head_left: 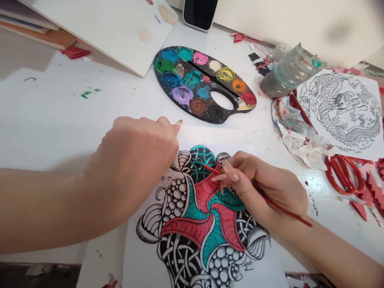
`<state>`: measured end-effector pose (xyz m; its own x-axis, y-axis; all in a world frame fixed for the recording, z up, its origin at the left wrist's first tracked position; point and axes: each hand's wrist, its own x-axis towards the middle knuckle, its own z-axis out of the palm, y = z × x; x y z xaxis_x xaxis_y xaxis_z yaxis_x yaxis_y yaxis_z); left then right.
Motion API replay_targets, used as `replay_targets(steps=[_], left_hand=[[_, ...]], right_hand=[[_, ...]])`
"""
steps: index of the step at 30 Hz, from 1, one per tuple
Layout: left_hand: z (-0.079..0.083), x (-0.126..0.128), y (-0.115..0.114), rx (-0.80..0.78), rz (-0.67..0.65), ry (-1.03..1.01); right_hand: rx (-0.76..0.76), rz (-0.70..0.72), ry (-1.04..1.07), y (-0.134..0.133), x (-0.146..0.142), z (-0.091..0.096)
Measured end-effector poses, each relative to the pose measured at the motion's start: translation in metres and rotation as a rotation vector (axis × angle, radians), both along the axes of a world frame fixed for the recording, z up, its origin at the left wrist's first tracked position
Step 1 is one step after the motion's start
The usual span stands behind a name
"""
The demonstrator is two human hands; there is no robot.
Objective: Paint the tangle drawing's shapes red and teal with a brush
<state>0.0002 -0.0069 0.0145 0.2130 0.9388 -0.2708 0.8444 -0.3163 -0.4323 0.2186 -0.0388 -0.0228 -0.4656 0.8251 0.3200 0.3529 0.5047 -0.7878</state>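
My right hand (pixel 258 184) pinches a thin paintbrush (pixel 291 216) with a red handle. The brush tip touches or hovers just over a teal-painted round patch near the top of a black-and-white patterned drawing (pixel 207 224). Red and teal petals swirl in the middle of this sheet; much of the rest is unpainted line work. Curled like a fist, my left hand (pixel 141 148) rests at the sheet's upper left. Its fingers are mostly hidden beneath it, so whether it grips anything does not show.
Beyond the drawing lies a black paint palette (pixel 210 84) with many colours. To the right are a tilted plastic bottle (pixel 291 72) of murky water, a crumpled tissue (pixel 300 136), red-handled scissors (pixel 345 176) and a dragon drawing (pixel 342 108). A phone (pixel 199 14) stands at the back.
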Motion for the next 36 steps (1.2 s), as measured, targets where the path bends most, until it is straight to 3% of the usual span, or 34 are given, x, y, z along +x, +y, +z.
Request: replay_targets(steps=[4, 8, 12, 18, 21, 24, 29, 36], left_hand=[[0.001, 0.0, 0.0, -0.031, 0.007, 0.003], [0.0, 0.0, -0.001, -0.059, 0.04, -0.048], [0.0, 0.001, -0.001, -0.059, 0.08, -0.133], [-0.005, -0.004, -0.002, 0.062, 0.119, -0.298], [-0.009, -0.007, -0.003, 0.162, 0.051, -0.347], [-0.009, -0.007, -0.002, 0.18, 0.011, -0.298], [-0.001, -0.001, -0.001, 0.059, 0.057, -0.098], [0.001, 0.001, 0.001, 0.018, 0.051, -0.155]], right_hand=[[0.0, 0.019, -0.037, 0.0, 0.0, 0.001], [-0.057, -0.028, 0.07, -0.001, -0.001, 0.002], [-0.01, 0.008, 0.038, 0.001, -0.001, 0.004], [0.057, 0.006, 0.002, 0.002, -0.003, 0.005], [0.057, -0.016, -0.016, 0.001, -0.004, 0.006], [0.064, 0.008, -0.036, 0.001, -0.004, 0.007], [0.067, -0.004, -0.049, 0.001, -0.003, 0.008], [0.055, 0.009, -0.035, 0.0, -0.003, 0.007]])
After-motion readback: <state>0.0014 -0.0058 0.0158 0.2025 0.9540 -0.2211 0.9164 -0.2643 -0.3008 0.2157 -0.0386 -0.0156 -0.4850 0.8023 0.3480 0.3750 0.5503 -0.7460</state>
